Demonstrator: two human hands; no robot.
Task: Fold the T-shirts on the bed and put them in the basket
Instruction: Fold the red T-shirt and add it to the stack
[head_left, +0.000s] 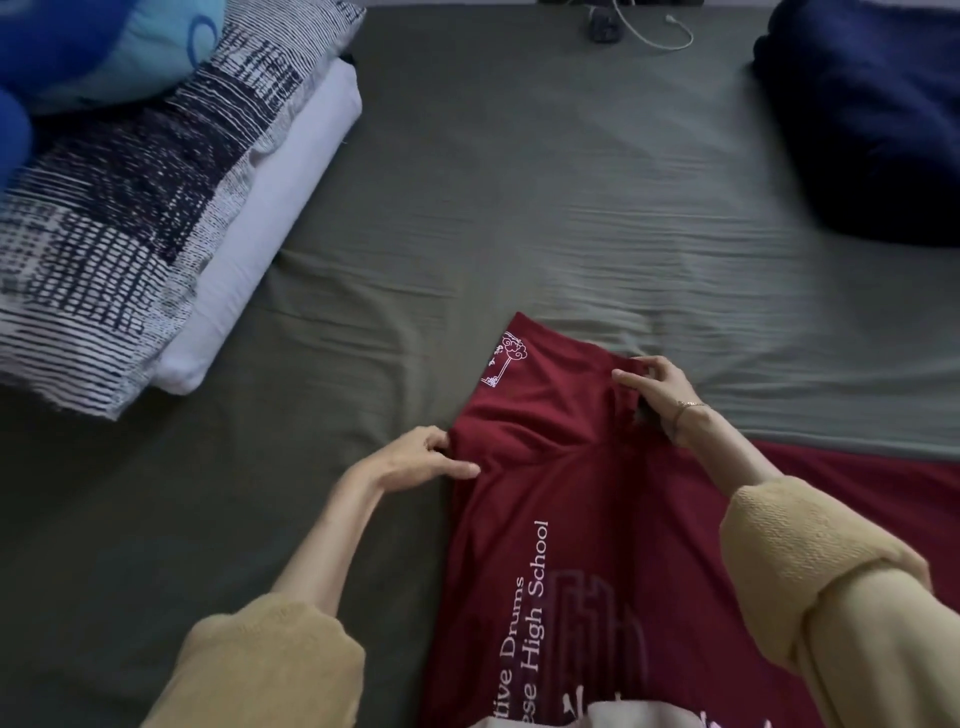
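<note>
A dark red T-shirt (571, 519) with white lettering lies on the grey-green bed sheet (519, 197), its top end pointing away from me. My left hand (421, 457) pinches the shirt's left edge near the shoulder, thumb on top. My right hand (657, 392) grips the fabric at the collar area on the right, fingers curled round a fold. A sleeve with a small white logo (506, 358) sticks out between the two hands. No basket is in view.
Stacked pillows, one patterned navy and white (119, 223) and one plain white (270, 234), lie at the left with a blue cushion (93, 47) on top. A navy blanket (878, 114) sits at the far right. A white cable (660, 31) lies at the bed's far edge.
</note>
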